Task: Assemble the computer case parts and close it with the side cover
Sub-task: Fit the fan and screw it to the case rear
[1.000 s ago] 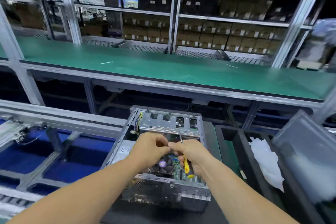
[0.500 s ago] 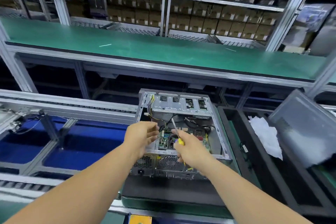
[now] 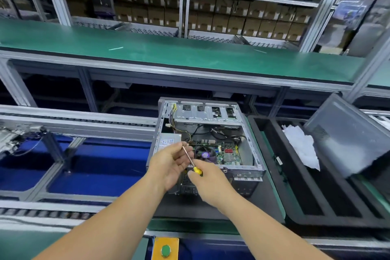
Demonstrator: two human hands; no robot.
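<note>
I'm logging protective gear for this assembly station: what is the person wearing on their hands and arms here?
Nothing that shows. The left hand and the right hand are bare, with no gloves, and no rings or watch can be seen. Both forearms are uncovered right down to the bottom edge of the head view, so no sleeve, cuff or wrist strap appears. Anything worn higher up is out of frame.

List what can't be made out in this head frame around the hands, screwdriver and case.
- Screwdriver tip, head view: hidden inside the left hand; whether a screw sits there, cannot tell.
- Its handle: mostly covered by the right hand.
- Computer case near-left corner: behind both hands.
- Grey side cover: far right blurred.
- Power supply label: too small to read.
</note>
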